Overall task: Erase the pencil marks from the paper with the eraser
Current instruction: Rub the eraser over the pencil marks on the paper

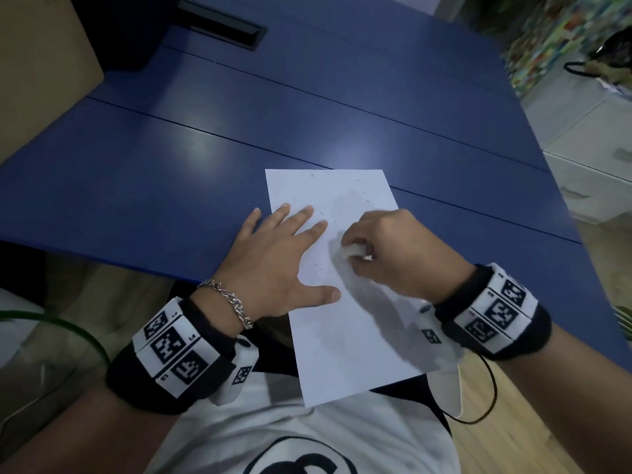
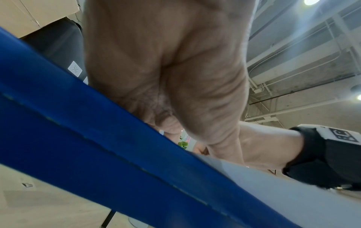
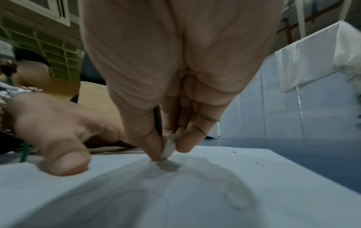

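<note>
A white shirt (image 1: 307, 436) with a dark printed ring fills the bottom of the head view, and two forearms wearing black wristbands (image 1: 178, 357) with coded white tags reach forward from it. They work over a blue table (image 1: 239, 138), whose near edge the paper (image 1: 345, 330) overhangs toward the person. The left hand (image 1: 273, 265) lies flat with fingers spread and straight, pressing the sheet's left side; a silver bracelet (image 1: 229, 301) circles that wrist. Just to its right, the right hand (image 1: 393, 254) curls its thumb and fingertips around a small white eraser (image 3: 168, 145), whose lower end touches the paper. Faint grey marks (image 1: 355, 200) and tiny dark crumbs lie on the sheet beyond the hands.
</note>
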### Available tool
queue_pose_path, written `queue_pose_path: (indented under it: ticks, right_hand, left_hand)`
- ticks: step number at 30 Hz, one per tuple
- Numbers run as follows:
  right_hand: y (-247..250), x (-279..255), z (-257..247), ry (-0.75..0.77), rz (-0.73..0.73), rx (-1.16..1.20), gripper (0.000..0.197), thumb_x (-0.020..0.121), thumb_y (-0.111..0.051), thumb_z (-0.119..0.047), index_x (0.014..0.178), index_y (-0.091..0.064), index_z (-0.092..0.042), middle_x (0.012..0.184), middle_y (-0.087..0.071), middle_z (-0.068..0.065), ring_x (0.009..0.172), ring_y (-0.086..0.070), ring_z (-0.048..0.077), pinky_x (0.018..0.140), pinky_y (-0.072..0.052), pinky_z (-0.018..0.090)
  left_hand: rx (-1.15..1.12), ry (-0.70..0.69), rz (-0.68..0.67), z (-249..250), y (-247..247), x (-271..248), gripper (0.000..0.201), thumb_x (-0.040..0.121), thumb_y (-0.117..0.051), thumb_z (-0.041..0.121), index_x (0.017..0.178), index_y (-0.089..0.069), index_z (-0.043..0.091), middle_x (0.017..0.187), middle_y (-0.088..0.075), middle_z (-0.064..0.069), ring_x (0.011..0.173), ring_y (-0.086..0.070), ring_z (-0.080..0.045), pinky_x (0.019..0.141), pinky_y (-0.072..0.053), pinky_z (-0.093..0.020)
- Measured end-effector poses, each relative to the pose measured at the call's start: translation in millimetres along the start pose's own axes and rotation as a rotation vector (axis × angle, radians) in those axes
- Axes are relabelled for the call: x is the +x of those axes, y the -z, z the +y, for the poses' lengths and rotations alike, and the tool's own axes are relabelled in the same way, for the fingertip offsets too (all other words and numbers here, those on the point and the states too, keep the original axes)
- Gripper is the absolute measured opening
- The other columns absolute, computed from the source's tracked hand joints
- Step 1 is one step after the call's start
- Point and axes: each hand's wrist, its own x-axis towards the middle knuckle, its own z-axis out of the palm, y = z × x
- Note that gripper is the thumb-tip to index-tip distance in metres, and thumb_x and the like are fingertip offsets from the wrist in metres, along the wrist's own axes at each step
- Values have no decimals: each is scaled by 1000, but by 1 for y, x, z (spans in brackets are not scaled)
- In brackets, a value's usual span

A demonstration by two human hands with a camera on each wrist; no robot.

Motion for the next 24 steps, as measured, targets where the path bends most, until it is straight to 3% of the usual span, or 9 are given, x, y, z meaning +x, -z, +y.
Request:
queue_pose_path:
  ticks: [3, 8, 12, 16, 20, 24]
  right_hand:
    - [-7, 0, -5, -24, 83, -2, 14, 83, -66, -17, 94, -73, -23, 85, -59, -8, 76, -58, 16, 71, -53, 34]
    - [-7, 0, -10, 25, -36, -12, 13, 80, -66, -22, 91, -71, -25, 84, -60, -8, 75, -59, 15, 69, -53, 34]
    - [-2, 4, 8, -85, 87, -5, 12, 82, -65, -19, 91, -72, -22, 82, -62, -7, 73, -56, 15, 71, -52, 35]
    - [-5, -12, -8, 16, -50, -11, 4, 82, -65, -23, 82, -67, -27, 76, -58, -8, 69, -56, 12, 65, -51, 32]
    - [13, -18, 24, -77, 30, -41, 15, 84, -70, -23, 98, -74, -26, 86, -63, -12, 74, -57, 7, 70, -50, 25]
    - [15, -29, 45, -91, 6, -26, 17, 85, -73, -20, 100, -75, -27, 84, -57, -17, 71, -55, -4, 63, -38, 11]
  left_hand:
    - [-2, 0, 6, 0, -1, 1, 114, 70, -37, 99, 164, -9, 42, 173, 4, 15, 160, 7, -16, 128, 3, -52]
    - [6, 3, -1, 0, 0, 2, 114, 70, -38, 99, 164, -9, 41, 173, 3, 15, 160, 6, -16, 128, 2, -53]
    - [10, 12, -11, 1, 2, 1, 113, 71, -36, 99, 164, -7, 42, 173, 6, 15, 160, 8, -15, 128, 4, -52]
    - [15, 10, -33, 1, 5, 1, 113, 72, -38, 99, 164, -7, 41, 173, 6, 15, 160, 7, -15, 128, 3, -52]
    - [27, -4, -103, 2, 14, 2, 110, 76, -42, 95, 164, -2, 42, 173, 11, 14, 160, 11, -16, 128, 5, -52]
    - [144, -26, -193, 4, 32, 4, 97, 84, -46, 86, 162, -4, 48, 173, 13, 10, 158, 19, -26, 122, 15, -63]
